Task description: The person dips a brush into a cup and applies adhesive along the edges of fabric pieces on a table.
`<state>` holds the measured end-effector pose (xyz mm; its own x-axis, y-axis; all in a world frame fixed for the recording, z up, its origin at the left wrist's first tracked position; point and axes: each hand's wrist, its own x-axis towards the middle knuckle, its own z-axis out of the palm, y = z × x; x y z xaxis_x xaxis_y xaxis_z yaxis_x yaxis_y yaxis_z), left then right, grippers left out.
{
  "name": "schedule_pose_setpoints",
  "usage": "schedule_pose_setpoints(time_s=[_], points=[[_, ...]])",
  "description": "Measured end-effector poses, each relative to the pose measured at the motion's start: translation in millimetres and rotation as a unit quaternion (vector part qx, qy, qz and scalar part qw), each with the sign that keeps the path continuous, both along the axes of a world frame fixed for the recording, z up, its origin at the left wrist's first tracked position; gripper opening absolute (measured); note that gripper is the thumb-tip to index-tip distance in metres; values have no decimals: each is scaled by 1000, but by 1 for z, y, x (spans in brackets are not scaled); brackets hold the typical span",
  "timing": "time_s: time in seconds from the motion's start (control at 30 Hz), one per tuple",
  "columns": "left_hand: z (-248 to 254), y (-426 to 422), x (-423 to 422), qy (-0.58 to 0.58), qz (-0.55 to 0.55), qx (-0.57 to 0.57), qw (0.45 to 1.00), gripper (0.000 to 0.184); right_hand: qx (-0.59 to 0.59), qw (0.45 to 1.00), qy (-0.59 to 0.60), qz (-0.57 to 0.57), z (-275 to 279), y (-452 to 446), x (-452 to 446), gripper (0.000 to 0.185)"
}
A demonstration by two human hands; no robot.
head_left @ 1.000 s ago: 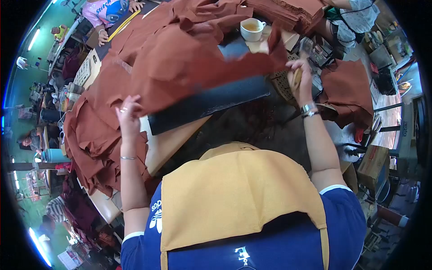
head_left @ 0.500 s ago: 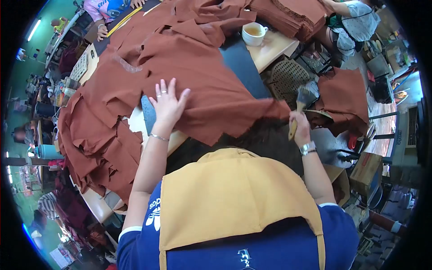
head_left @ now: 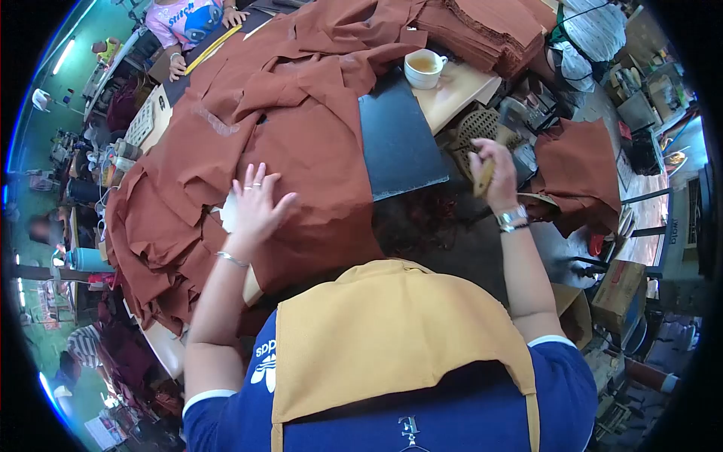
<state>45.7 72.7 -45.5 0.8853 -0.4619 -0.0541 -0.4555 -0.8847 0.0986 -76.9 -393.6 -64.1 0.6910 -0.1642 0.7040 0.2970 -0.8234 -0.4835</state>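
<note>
My left hand [head_left: 260, 202] lies with its fingers spread on the reddish-brown sheet [head_left: 309, 151], which drapes over the near edge of the table. My right hand [head_left: 498, 175] is closed around the wooden handle of a brush [head_left: 484, 178], held in the air right of the table; its bristles point up and away. Between the hands, a dark flat board [head_left: 399, 135] shows beside the sheet. More reddish-brown material [head_left: 162, 226] is heaped in folds to the left.
A white cup [head_left: 424, 69] of brownish liquid stands beyond the board. Behind it is a stack of brown sheets [head_left: 482, 34]. Another person's hands [head_left: 178, 66] are at the far left, by a yellow ruler [head_left: 213, 50]. A woven stool [head_left: 472, 135] and draped brown material [head_left: 578, 173] are at the right.
The sheet's raised right part has come down and shifted left, uncovering the dark board. My left hand has gone from the sheet's edge onto its surface. My right hand still has the brush.
</note>
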Motion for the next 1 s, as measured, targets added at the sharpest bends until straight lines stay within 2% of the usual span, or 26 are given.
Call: schedule_pose_setpoints(time_s=[0.1, 0.17, 0.27, 0.37, 0.47, 0.57, 0.63, 0.73, 0.77, 0.87, 0.9, 0.93, 0.97, 1.0], points=[[-27, -40, -32, -54, 40, -53, 996, 84, -9, 997, 32, 73, 20, 44, 45, 33], [-30, -49, -42, -41, 42, -56, 997, 86, 0, 992, 17, 129, 14, 68, 79, 41], [-29, -48, -50, -35, 34, -65, 997, 85, -43, 986, 38, 153, 17, 98, 126, 46], [-28, -44, -52, -35, 32, -65, 997, 85, -81, 985, 45, 145, 17, 125, 170, 42], [-25, -46, -53, -34, 37, -62, 997, 85, -129, 967, 171, 139, -5, 137, 206, 29], [-25, -45, -52, -32, 33, -69, 997, 85, -15, 959, 175, 221, 20, 134, 188, 27], [-24, -46, -51, -22, 37, -73, 996, 83, 84, 965, 61, 239, 30, 116, 161, 9], [-23, -47, -51, -8, 26, -74, 997, 84, -10, 995, -93, 46, 61, 61, 92, 28], [-20, -49, -49, -4, 10, -75, 997, 85, 43, 997, -57, -11, 60, 42, 65, 43], [-8, -72, -45, 18, -57, -74, 995, 87, -33, 982, -20, -186, 36, -32, -1, 39], [-12, -83, -40, 21, -81, -79, 993, 88, 164, 970, -28, -180, 8, -80, -29, 33], [-14, -88, -29, 17, -97, -81, 992, 88, 95, 971, -53, -213, 8, -96, -45, 27], [-17, -93, -18, 12, -113, -82, 990, 89, 192, 958, -91, -193, -15, -132, -54, 20], [-24, -95, -10, 6, -116, -92, 989, 91, 230, 949, -54, -207, 1, -130, -63, 27]])
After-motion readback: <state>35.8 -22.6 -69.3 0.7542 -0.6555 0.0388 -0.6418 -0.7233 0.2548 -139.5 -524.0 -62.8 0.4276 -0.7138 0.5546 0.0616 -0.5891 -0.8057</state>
